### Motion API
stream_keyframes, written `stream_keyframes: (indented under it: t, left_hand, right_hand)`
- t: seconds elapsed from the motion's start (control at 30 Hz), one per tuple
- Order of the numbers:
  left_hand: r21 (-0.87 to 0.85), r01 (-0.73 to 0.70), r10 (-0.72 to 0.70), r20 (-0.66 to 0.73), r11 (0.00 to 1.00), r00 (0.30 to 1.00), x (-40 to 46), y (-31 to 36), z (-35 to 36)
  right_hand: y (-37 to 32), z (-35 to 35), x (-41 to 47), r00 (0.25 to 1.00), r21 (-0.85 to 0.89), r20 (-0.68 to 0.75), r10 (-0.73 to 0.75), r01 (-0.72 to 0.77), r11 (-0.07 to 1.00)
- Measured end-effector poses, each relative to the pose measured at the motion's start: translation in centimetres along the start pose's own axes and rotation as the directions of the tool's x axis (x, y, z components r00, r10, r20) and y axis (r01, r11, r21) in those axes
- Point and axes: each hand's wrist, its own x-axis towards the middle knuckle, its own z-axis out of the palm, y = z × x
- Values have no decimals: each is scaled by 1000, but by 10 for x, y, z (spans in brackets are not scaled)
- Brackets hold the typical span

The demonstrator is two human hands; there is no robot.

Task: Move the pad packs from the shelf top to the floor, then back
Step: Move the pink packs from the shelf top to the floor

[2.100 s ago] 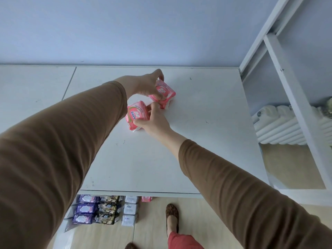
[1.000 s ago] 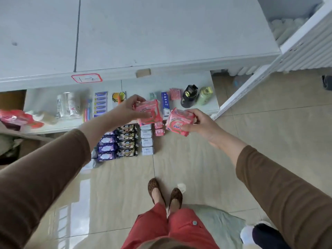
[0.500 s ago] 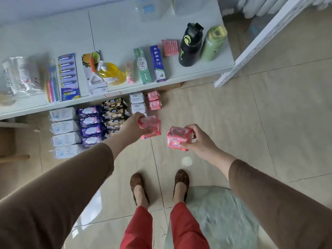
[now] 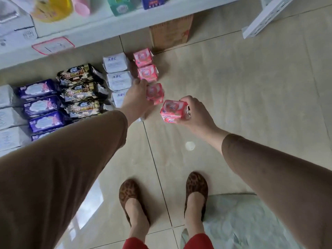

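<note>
My left hand [image 4: 135, 97] grips a small pink pad pack [image 4: 154, 93] low over the floor, just below two pink packs [image 4: 143, 57] [image 4: 147, 73] lying in a column on the tiles. The held pack is blurred. My right hand [image 4: 195, 115] holds another pink pad pack [image 4: 173, 111] a little to the right and nearer me, above the floor. Rows of white ABC packs [image 4: 115, 64], black-and-gold packs [image 4: 77, 74] and purple packs [image 4: 36, 88] lie to the left.
A white shelf edge [image 4: 100, 31] with a red-framed label runs across the top, with bottles and boxes on it. A cardboard box [image 4: 170, 33] sits under it. My feet [image 4: 133, 194] stand on beige tiles; a pale mat [image 4: 242, 221] lies at the lower right.
I have bent down from the shelf top toward the floor. Both hands carried their pink packs lower, and the left one now sits in line with the two pink packs on the tiles.
</note>
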Motion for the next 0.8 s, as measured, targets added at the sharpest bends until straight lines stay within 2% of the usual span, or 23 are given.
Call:
stream_keyframes:
  t: [0.13,0.3,0.57,0.8]
  left_hand:
    - [294,-49,85,-110,955,990,35,-21,33]
    - [454,-70,174,-192,888,966,58,-40,61]
    - [488,-16,158,-251,873,955,70,-48,71]
    - [409,-23,125,-225,912,966,30,-54,52]
  right_hand:
    - [33,36,20,1000,-12,-15,-18,18,1000]
    - [59,64,29,1000,8,-24,-19,19,1000]
    - [71,81,39,999,33,-25,-39,39,999]
    - [52,78,56,997,-74,-28,-71,69,995]
